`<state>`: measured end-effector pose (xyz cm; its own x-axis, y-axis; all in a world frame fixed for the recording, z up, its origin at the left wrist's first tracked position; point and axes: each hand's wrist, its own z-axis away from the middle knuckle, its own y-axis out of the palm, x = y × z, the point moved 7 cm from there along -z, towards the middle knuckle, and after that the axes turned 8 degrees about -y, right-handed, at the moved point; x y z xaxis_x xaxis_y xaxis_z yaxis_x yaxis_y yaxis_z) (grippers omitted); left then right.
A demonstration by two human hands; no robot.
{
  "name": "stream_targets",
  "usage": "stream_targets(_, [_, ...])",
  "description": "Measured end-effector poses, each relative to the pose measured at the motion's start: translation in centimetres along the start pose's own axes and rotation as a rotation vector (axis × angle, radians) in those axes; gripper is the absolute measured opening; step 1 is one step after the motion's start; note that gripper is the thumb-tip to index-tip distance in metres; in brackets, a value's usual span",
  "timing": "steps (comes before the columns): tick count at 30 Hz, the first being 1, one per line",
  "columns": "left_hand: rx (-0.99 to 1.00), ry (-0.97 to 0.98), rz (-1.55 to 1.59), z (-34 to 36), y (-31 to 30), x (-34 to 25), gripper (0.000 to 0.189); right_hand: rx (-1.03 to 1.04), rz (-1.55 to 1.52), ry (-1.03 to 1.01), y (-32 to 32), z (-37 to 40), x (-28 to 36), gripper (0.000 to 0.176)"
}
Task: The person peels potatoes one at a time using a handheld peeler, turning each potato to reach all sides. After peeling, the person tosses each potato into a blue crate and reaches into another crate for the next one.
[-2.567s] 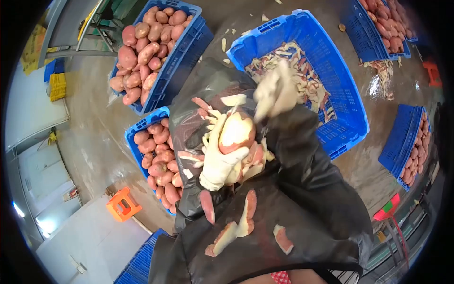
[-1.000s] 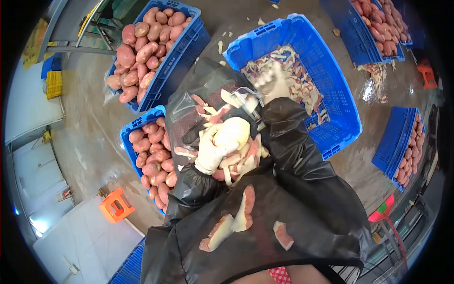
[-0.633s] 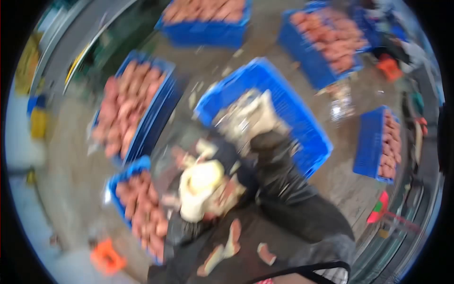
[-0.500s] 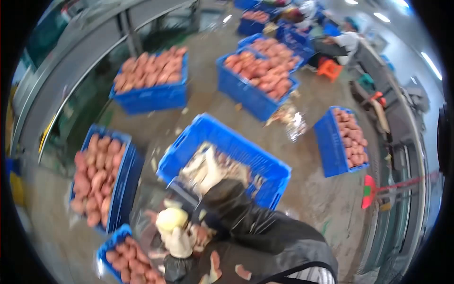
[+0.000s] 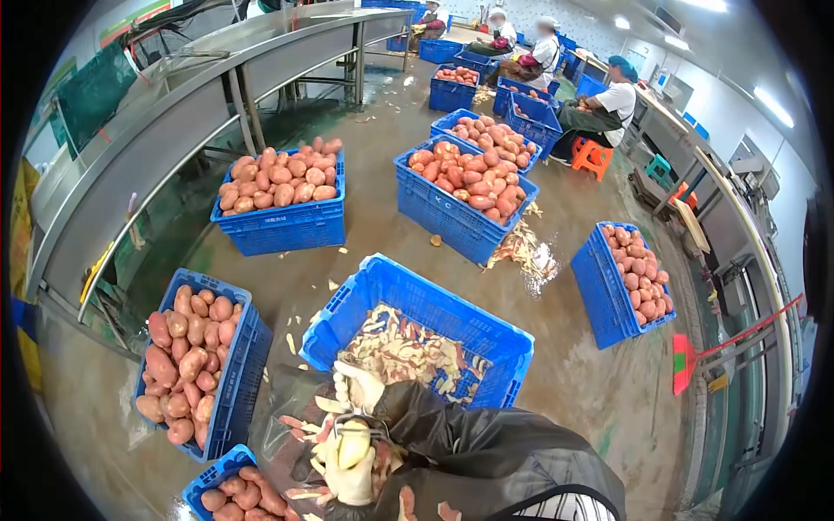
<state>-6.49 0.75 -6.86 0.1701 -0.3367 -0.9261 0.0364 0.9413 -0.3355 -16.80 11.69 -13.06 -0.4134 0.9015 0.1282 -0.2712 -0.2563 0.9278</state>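
My left hand (image 5: 352,483), in a pale glove, is closed around a peeled yellowish potato (image 5: 354,448) low in the view. Just above it, my right hand (image 5: 363,388), gloved too, is closed on a peeler (image 5: 363,427) whose metal part lies across the potato. Peel strips (image 5: 314,495) cling around both hands and on the dark apron (image 5: 495,451). Beyond the hands, a tilted blue crate (image 5: 434,286) holds a heap of loose peelings (image 5: 408,347). The right fingers partly hide the peeler's handle.
Blue crates of red-skinned potatoes stand at left (image 5: 187,360), lower left (image 5: 243,495), back left (image 5: 282,187), back middle (image 5: 469,187) and right (image 5: 634,273). Peelings (image 5: 521,247) litter the wet floor. A red broom (image 5: 685,363) leans at right. Several seated people (image 5: 608,108) are farther back.
My right hand has come back from over the crate of peelings to the potato in my left hand. The view has tilted up, showing more of the people at the back.
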Motion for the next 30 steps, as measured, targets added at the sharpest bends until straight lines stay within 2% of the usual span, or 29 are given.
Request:
stream_targets(1, [-0.005,0.001,0.001,-0.1,-0.4,0.1,0.067,-0.057,0.056,-0.024,0.1,0.5,-0.4,0.03])
stream_targets(3, [0.231,-0.017,0.17,0.2,-0.4,1.4,0.072,-0.067,0.002,0.05,-1.0,0.6,-1.4,0.031])
stream_targets(5, [0.248,0.036,0.098,0.1,-1.0,1.2,0.075,0.109,0.075,0.061,-0.2,0.7,-1.9,0.032])
stream_targets(6, [0.278,0.094,-0.055,-0.1,-0.9,0.0,0.077,0.161,0.028,0.081,0.2,0.6,-2.2,0.035])
stream_targets(7, [0.307,0.155,-0.208,-0.2,-0.7,-0.8,0.079,0.168,0.025,0.086,0.4,0.6,-2.3,0.035])
stream_targets(9, [0.324,0.153,-0.192,-0.7,-0.8,-0.9,0.079,0.107,0.039,-0.035,0.5,0.5,-1.5,0.04])
stream_targets(11, [0.402,-0.172,0.086,-1.2,-0.4,0.1,0.085,0.088,0.083,-0.053,0.1,0.5,-0.9,0.045])
stream_targets(12, [0.377,-0.076,0.046,-1.4,-0.3,-1.9,0.081,0.09,0.091,-0.147,0.9,1.1,0.3,0.047])
stream_targets(13, [0.374,-0.083,0.036,-1.4,-0.1,-1.1,0.081,0.091,0.096,-0.236,1.7,1.9,1.4,0.048])
stream_targets(14, [0.32,-0.059,0.053,-1.7,0.1,0.2,0.079,0.198,0.004,-0.246,3.6,2.8,2.3,0.05])
stream_targets(16, [0.243,-0.082,0.091,-1.2,0.3,-2.6,0.074,0.184,-0.08,-0.313,4.0,3.1,3.8,0.046])
stream_targets(17, [0.245,-0.093,0.083,-0.7,0.8,-2.2,0.074,0.165,-0.093,-0.324,4.1,3.0,4.6,0.045])
stream_targets(19, [0.047,-0.092,-0.295,0.1,0.8,-1.1,0.074,-0.03,0.006,-0.366,3.5,2.8,4.8,0.045])
stream_targets(20, [0.04,-0.093,-0.323,0.4,1.4,-2.3,0.072,-0.117,0.091,-0.363,2.5,2.3,4.3,0.043])
stream_targets(21, [0.039,-0.109,-0.326,0.6,1.5,-2.2,0.072,-0.167,0.03,-0.262,1.7,1.8,3.6,0.045])
stream_targets(23, [-0.03,0.037,-0.481,0.8,1.3,-3.1,0.074,-0.07,0.006,-0.26,1.7,1.7,2.1,0.046])
stream_targets(25, [0.044,-0.139,-0.327,0.1,1.1,-2.2,0.069,-0.036,0.175,-0.224,1.9,2.5,0.9,0.048])
stream_targets(26, [0.022,-0.098,-0.252,-0.1,1.2,-2.2,0.067,0.003,0.219,-0.184,1.7,2.3,0.7,0.042])
stream_targets(27, [-0.011,-0.076,-0.196,-0.4,1.1,-1.6,0.064,0.095,0.045,-0.272,2.0,1.8,2.0,0.029])
stream_targets(28, [-0.052,-0.003,-0.123,-0.8,1.2,-0.1,0.062,0.352,0.22,-0.372,4.1,2.6,5.5,0.023])
stream_targets(29, [0.032,-0.237,0.328,-1.0,2.8,-1.6,0.063,0.6,0.358,-0.46,5.1,3.3,8.6,0.021])
stream_targets(30, [0.098,-0.06,-0.07,-1.0,1.8,-2.2,0.064,0.443,0.185,-0.427,1.3,0.7,8.5,0.02])
